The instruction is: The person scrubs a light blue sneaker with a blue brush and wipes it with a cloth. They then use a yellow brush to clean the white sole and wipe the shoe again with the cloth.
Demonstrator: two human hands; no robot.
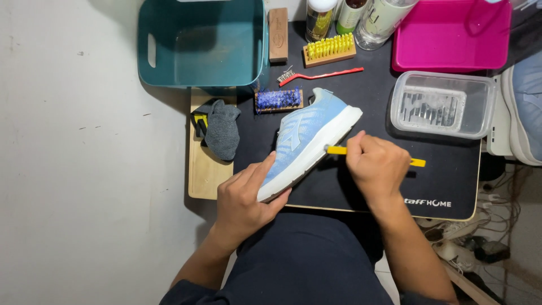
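while your left hand (244, 199) grips the heel of the light blue sneaker (307, 140) tilted on the black tabletop (361, 96), your right hand (377, 167) fingers close around a yellow brush (341, 150) touching its white sole.

I count one light blue shoe (307, 138) at the centre. Four brushes: a yellow-bristled one (329, 49) at twelve o'clock, a blue-bristled one (278, 100) beside it, a thin red-handled one (322, 74) between, and a yellow-handled one (337, 150). Three bottles (353, 14) at twelve o'clock. One teal bin (203, 45) at eleven, one pink tray (451, 36) at one, one clear tub (443, 104) at two, one grey cloth (221, 129) at nine.
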